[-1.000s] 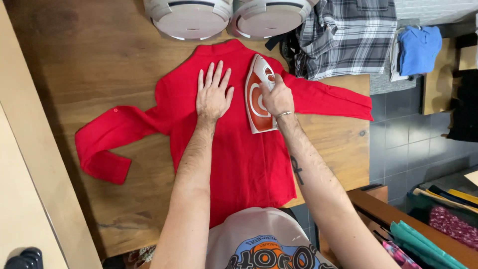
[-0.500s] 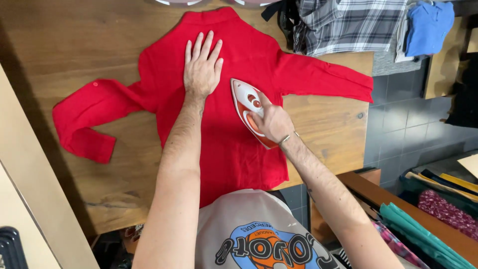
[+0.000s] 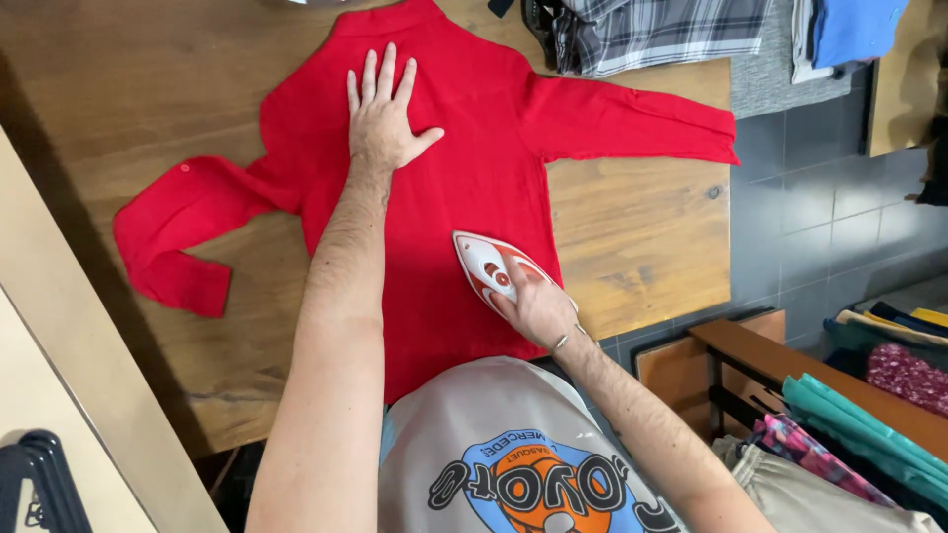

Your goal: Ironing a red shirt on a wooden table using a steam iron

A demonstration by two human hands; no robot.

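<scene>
A red long-sleeved shirt (image 3: 464,158) lies spread flat on the wooden table (image 3: 148,89), sleeves out to both sides. My left hand (image 3: 383,116) presses flat on the upper chest of the shirt, fingers apart. My right hand (image 3: 538,306) grips the handle of a white and red iron (image 3: 484,265), which rests on the shirt's lower right part near the hem, its tip pointing up-left.
A grey plaid garment (image 3: 652,30) and a blue one (image 3: 849,30) lie at the table's far right. A wooden rack (image 3: 790,365) with folded colourful clothes stands at the lower right over a grey tiled floor. A pale board (image 3: 89,395) runs along the left.
My right hand has drawn the iron down the shirt from the shoulder area toward the hem. My left hand has stayed flat on the chest.
</scene>
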